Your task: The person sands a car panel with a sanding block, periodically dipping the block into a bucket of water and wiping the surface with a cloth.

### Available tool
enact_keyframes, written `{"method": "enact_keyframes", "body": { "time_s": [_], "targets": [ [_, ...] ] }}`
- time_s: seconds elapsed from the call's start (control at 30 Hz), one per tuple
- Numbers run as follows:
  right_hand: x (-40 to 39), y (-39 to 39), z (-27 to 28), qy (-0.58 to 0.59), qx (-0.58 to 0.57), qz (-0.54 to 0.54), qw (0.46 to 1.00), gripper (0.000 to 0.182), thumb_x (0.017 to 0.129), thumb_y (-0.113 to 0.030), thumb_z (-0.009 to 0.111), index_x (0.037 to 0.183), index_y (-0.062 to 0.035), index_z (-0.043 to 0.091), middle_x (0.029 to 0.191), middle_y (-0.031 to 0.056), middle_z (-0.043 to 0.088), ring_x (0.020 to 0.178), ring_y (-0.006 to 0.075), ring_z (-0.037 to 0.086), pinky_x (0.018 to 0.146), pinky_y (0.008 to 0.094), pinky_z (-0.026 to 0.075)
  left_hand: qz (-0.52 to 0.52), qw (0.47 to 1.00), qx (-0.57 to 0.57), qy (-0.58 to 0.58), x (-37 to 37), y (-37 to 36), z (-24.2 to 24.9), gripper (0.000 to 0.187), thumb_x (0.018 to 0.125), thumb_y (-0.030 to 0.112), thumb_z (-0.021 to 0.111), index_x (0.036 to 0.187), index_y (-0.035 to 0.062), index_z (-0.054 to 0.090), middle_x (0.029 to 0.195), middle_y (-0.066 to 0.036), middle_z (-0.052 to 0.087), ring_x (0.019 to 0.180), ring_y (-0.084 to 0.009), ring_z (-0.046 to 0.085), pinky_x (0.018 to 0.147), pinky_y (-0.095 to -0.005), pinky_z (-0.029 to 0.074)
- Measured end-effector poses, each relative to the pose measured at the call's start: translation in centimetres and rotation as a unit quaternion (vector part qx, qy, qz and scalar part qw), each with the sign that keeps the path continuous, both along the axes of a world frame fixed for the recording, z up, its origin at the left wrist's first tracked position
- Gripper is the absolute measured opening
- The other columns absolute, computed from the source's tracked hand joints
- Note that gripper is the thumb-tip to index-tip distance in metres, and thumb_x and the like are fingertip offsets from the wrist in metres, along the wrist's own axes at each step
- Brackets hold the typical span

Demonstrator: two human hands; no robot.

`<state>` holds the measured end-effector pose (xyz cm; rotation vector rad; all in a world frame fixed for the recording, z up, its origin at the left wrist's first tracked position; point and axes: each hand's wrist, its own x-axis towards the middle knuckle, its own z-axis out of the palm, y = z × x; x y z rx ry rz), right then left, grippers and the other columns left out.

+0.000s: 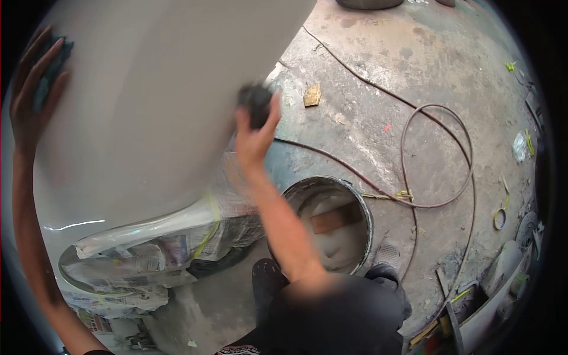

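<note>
1. Right hand (254,141): blurred; thumb and fingers clamped on either side of a dark block (255,106), at the right edge of the grey panel. Contact between block and panel cannot be told.
2. Left hand (28,109): fingers apart, laid over a blue-green pad (42,92) at the panel's far left. Whether they grip it cannot be told.
3. Grey panel (154,100): large, smooth, pale; spans the upper left, between and beneath the hands.
4. Newspaper masking (154,260): printed sheets with clear film and yellow-green tape, below the panel.
5. Bucket (370,234): round, dark-rimmed, on the floor beneath the right forearm; cloudy grey liquid inside.
6. Brown block (337,218): rectangular, within the bucket.
7. Dark shoe (267,281): perforated, just left of the bucket.
8. Hose (435,105): thin, reddish-brown, looped on the floor, right of the bucket.
9. Cardboard scrap (312,94): tan, on the floor, right of the dark block.
10. Tape roll (500,219): small, well right of the bucket.
11. Concrete floor (378,47): stained, grey.
</note>
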<state>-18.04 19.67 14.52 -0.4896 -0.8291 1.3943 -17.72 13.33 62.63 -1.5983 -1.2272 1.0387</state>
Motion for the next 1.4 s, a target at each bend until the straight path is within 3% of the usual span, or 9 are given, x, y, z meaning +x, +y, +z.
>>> {"method": "enact_keyframes", "body": {
  "time_s": [0.07,0.13,0.3,0.4,0.53,0.77,1.0,1.2,1.4],
  "targets": [
    [-1.4,9.3,1.2,0.113,-0.112,0.089,0.983,0.08,0.096,-0.027,0.074,0.155,0.0018,0.028,0.142,0.0227,0.051,0.127,0.0327,0.054,0.111,0.0424,0.042,-0.002,1.0,0.004,-0.012,-0.1,0.0,0.0,0.051,0.089,0.013,0.077,0.138,0.0181,0.063,0.15,-0.007,0.055,0.139,-0.0282,0.052,0.114,-0.0427,0.048],
    [-1.4,14.3,1.8,0.179,-0.066,0.091,0.977,0.081,0.098,-0.037,0.071,0.155,0.0001,0.025,0.124,0.0188,0.06,0.109,0.0223,0.06,0.095,0.0339,0.05,-0.006,0.999,0.011,-0.031,-0.3,-0.2,-0.1,0.05,0.089,0.011,0.077,0.137,0.0163,0.065,0.149,-0.008,0.055,0.141,-0.029,0.049,0.117,-0.044,0.044],
    [0.5,1.0,0.6,0.147,-0.161,0.147,0.965,0.086,0.097,-0.036,0.072,0.157,0.0012,0.023,0.141,0.0207,0.05,0.122,0.0241,0.054,0.105,0.0365,0.045,-0.024,0.999,0.005,-0.022,0.8,0.8,-0.9,0.049,0.089,0.012,0.078,0.136,0.0176,0.065,0.149,-0.006,0.056,0.141,-0.0278,0.05,0.118,-0.0429,0.042],
    [0.9,1.5,0.9,0.126,-0.184,0.176,0.959,0.088,0.096,-0.038,0.073,0.156,0.0026,0.024,0.143,0.0213,0.048,0.127,0.0255,0.052,0.108,0.038,0.043,-0.022,1.0,0.003,-0.011,1.0,0.8,-0.9,0.049,0.089,0.012,0.078,0.136,0.018,0.065,0.149,-0.006,0.057,0.141,-0.0276,0.05,0.118,-0.0428,0.042],
    [-0.8,14.6,2.1,0.176,-0.102,0.128,0.971,0.081,0.097,-0.031,0.073,0.154,0.0053,0.027,0.146,0.0263,0.046,0.134,0.0321,0.048,0.113,0.0397,0.039,-0.015,1.0,-0.001,-0.009,0.5,0.3,-0.6,0.049,0.088,0.013,0.078,0.136,0.0178,0.066,0.148,-0.007,0.057,0.141,-0.0277,0.049,0.119,-0.0429,0.04],
    [-0.2,-0.1,-0.2,0.066,-0.068,0.059,0.994,0.085,0.096,-0.032,0.074,0.157,0.0017,0.026,0.151,0.0236,0.043,0.137,0.0313,0.047,0.115,0.0402,0.037,-0.022,0.999,0.011,-0.024,1.7,1.1,-1.3,0.05,0.086,0.01,0.079,0.135,0.0166,0.067,0.148,-0.008,0.057,0.141,-0.0284,0.049,0.118,-0.0425,0.042],
    [-1.9,15.9,2.3,0.065,0.001,-0.046,0.997,0.077,0.094,-0.027,0.075,0.153,0.002,0.035,0.141,0.0259,0.052,0.125,0.0394,0.054,0.107,0.0437,0.044,-0.03,0.999,0.001,-0.022,0.7,0.7,-0.9,0.052,0.085,0.014,0.081,0.135,0.0185,0.066,0.148,-0.006,0.057,0.142,-0.0274,0.049,0.119,-0.0424,0.042],
    [2.0,-7.6,-0.8,-0.046,0.146,-0.06,0.986,0.081,0.087,-0.019,0.082,0.152,-0.0009,0.037,0.127,0.0232,0.058,0.113,0.0389,0.059,0.099,0.0488,0.049,-0.054,0.998,0.021,-0.039,0.7,0.5,-1.8,0.052,0.085,0.017,0.082,0.134,0.021,0.067,0.147,-0.004,0.057,0.141,-0.0268,0.049,0.118,-0.0431,0.043],
    [0.0,13.0,3.5,-0.02,0.092,-0.087,0.992,0.075,0.096,-0.029,0.074,0.153,-0.0008,0.034,0.136,0.0244,0.056,0.124,0.0345,0.057,0.104,0.0417,0.048,-0.052,0.997,0.024,-0.049,0.2,0.5,-1.3,0.05,0.088,0.014,0.078,0.136,0.0206,0.065,0.149,-0.005,0.056,0.141,-0.0276,0.049,0.119,-0.0449,0.042]
  ]
}}
